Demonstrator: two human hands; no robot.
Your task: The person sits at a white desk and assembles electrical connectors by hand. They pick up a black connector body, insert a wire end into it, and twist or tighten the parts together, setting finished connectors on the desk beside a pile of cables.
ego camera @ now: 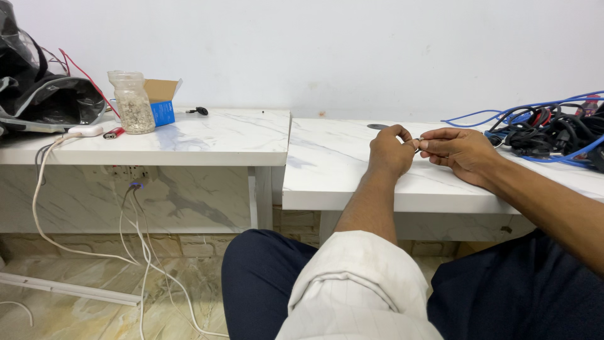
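Left hand (391, 150) and right hand (458, 151) fingertips pinched on small dark item (416, 144); blue-brown open carton (162, 101) behind jar (133, 102), far left.

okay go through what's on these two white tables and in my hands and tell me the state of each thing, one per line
Left hand: fingertips pinched shut on a small dark piece, too small to tell.
Right hand: fingertips pinched on the same piece.
Cable pile: tangled, black and blue, lying on the right table.
Glass jar: upright, no lid, partly filled.
Cardboard box: flaps open.
Red lighter: lying flat.
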